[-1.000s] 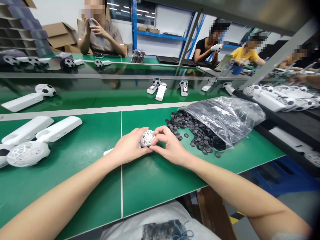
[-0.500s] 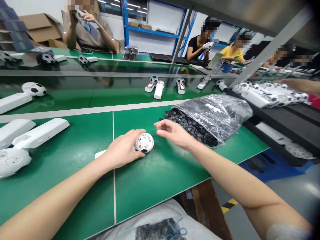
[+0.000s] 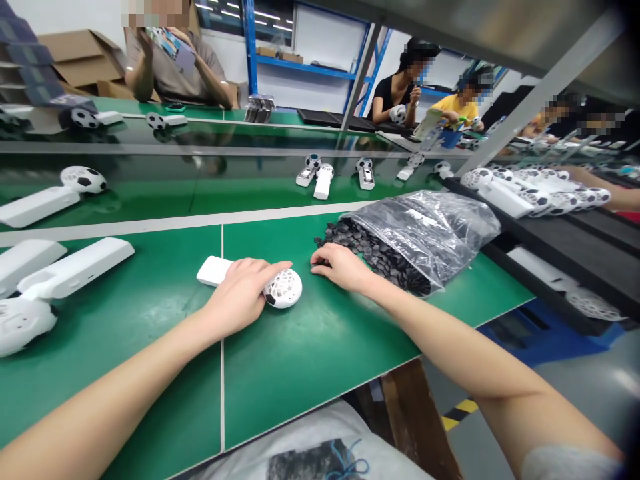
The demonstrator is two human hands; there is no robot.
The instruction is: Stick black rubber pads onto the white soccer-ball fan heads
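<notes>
My left hand is wrapped over a white handheld fan that lies on the green tabletop. The fan's round head has a football pattern with an open grille and black patches, and it points right. Its white handle sticks out behind my fingers to the left. My right hand is a little to the right of the fan head, fingers curled in and thumb drawn close. Whatever is between those fingertips is too small to make out. Just behind it, small black pieces spill from a clear plastic bag.
More white fans lie at the left. Several others rest on the green belt beyond the table's pale edge. At right, black trays hold fans. Co-workers sit across, one holding a phone-sized item. A slanted metal post crosses upper right.
My left hand has turned the fan and shifted slightly left, so more of the handle shows. My right hand's fingers have curled inward from a more outstretched pose. Belt fans have shifted slightly right.
</notes>
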